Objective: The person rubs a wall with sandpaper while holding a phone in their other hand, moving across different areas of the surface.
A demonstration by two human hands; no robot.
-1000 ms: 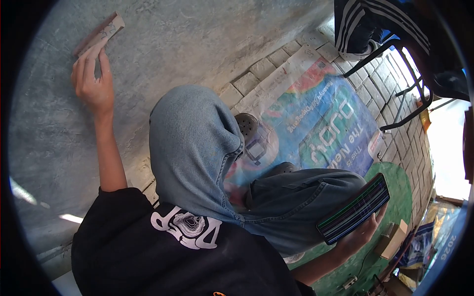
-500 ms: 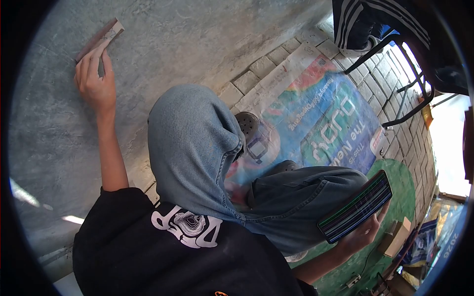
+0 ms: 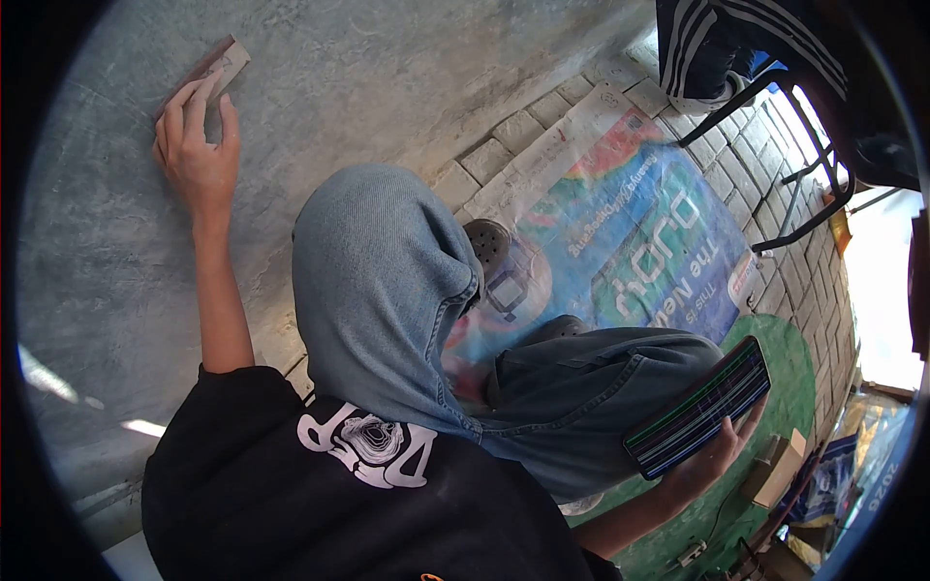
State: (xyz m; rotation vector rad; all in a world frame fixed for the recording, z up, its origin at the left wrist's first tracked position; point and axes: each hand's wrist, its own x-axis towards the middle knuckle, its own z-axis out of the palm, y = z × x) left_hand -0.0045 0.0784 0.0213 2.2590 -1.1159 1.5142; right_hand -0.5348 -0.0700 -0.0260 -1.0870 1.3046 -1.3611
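Note:
Up against the grey wall, my left hand (image 3: 197,155) has its fingers round a flat reddish-brown block (image 3: 228,64) with a pale end. The thumb stands apart from the block, and the fingers cover part of it. My right hand (image 3: 705,465) holds a smartphone (image 3: 699,407) from its lower side, over my bent knee. Coloured and white lines streak across the phone's dark screen. The right thumb lies over the edge of the screen.
A printed banner (image 3: 620,223) lies on the brick paving (image 3: 809,281) before my feet. A black metal chair (image 3: 814,208) and another person's striped trouser leg (image 3: 712,48) are at upper right. A cardboard box (image 3: 778,470) stands on the green round surface (image 3: 790,349).
My left hand has shifted slightly to the right and its thumb has spread away from the block. My right thumb has come over the phone's screen.

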